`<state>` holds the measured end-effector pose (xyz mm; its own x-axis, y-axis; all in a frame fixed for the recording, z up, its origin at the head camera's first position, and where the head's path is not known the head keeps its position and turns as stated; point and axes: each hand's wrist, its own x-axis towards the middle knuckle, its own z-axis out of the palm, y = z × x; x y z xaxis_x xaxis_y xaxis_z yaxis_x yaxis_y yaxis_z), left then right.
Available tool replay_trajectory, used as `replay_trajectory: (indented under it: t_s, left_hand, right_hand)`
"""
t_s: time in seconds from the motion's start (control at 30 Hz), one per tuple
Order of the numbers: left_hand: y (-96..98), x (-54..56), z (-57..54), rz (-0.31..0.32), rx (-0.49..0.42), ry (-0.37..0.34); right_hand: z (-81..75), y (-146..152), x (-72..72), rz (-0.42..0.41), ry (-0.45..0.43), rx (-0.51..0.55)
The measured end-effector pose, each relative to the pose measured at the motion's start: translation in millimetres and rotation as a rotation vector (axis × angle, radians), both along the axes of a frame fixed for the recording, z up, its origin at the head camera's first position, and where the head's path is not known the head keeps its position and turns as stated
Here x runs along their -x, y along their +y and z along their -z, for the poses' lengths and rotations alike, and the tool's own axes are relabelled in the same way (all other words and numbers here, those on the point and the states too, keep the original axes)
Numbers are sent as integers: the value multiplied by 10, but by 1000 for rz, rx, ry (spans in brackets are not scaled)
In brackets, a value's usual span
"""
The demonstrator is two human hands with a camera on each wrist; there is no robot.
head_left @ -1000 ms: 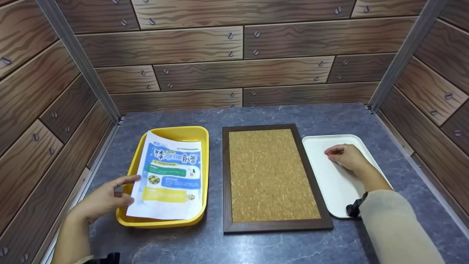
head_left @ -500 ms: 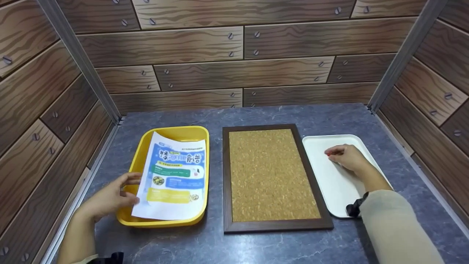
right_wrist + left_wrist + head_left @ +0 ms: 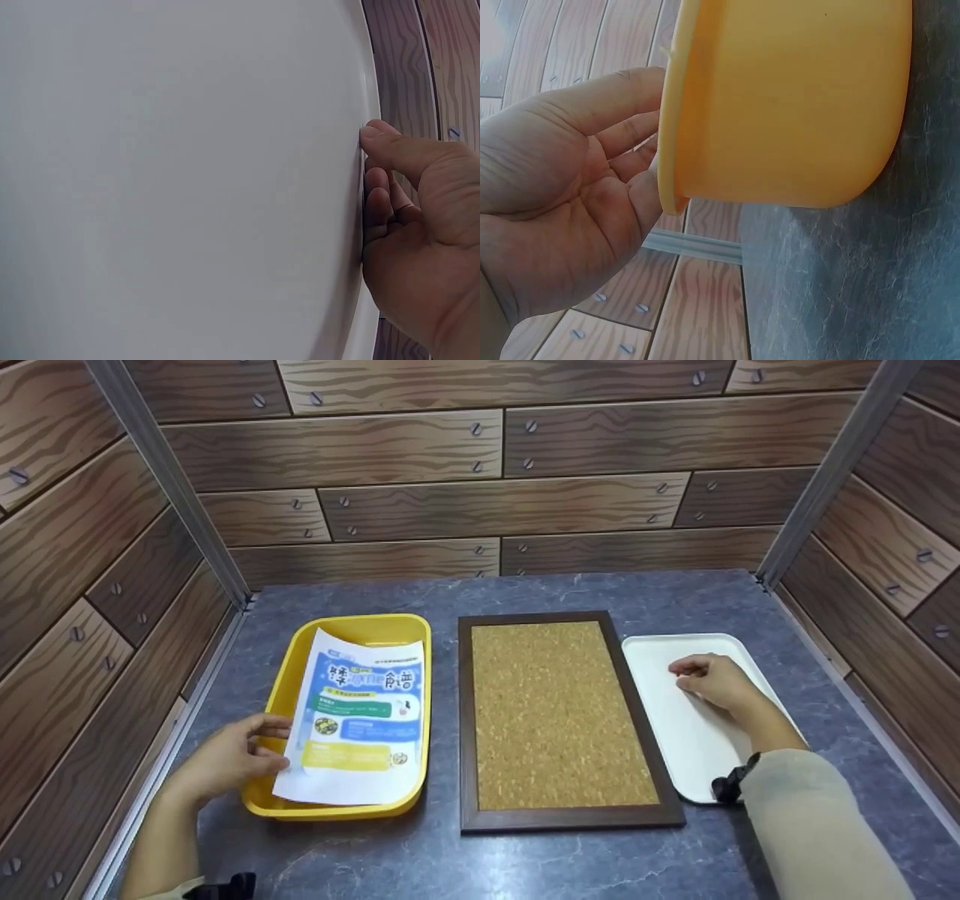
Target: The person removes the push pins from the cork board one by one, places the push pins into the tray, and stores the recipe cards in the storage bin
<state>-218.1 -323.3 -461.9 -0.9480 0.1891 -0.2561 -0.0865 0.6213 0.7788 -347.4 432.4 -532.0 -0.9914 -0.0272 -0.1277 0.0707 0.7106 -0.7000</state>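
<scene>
A printed sheet [image 3: 360, 720] in blue, green and yellow lies tilted in the yellow basin [image 3: 259, 802], its upper left corner above the rim. My left hand [image 3: 229, 757] reaches over the basin's left side, thumb and forefinger extended at the sheet's left edge. In the left wrist view the basin wall [image 3: 795, 105] hides those fingertips. My right hand [image 3: 716, 682] is low over the white tray [image 3: 667, 720], thumb and fingertips brought together. A tiny red thing is mostly covered by them; its kind is too small to tell. The right wrist view shows the hand [image 3: 420, 217] at the tray surface [image 3: 187, 187].
Between the basin and the tray lies a cork board [image 3: 559, 712] with a dark brown frame [image 3: 570, 819]. All stand on a dark marbled tabletop [image 3: 360, 855]. Wood-patterned panels [image 3: 405, 510] with metal corner strips enclose the back and both sides.
The sheet has shifted slightly right within the basin, and my left hand has followed it. My right hand stays at the same spot on the tray; the red speck shows less.
</scene>
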Motion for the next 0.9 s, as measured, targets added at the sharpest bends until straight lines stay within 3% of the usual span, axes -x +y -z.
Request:
replay_trajectory:
  t_s: [0.17,0.33,0.57,0.7,0.9]
  left_hand:
    - [24,-4,-22,-2,39,25]
    - [18,-9,-31,6,42,5]
    - [-59,12,11,51,-61,-8]
    - [-63,14,23,77,-135,-12]
    - [62,57,20,116,-104,-11]
  right_hand:
    - [-32,-6,-25,-25,0,9]
    - [-81,-2,-64,-37,-14,67]
    - [-87,63,-69,-90,37,154]
    - [-126,130,-101,-108,-16,183]
    - [-261,193,-185,-145,-162,227]
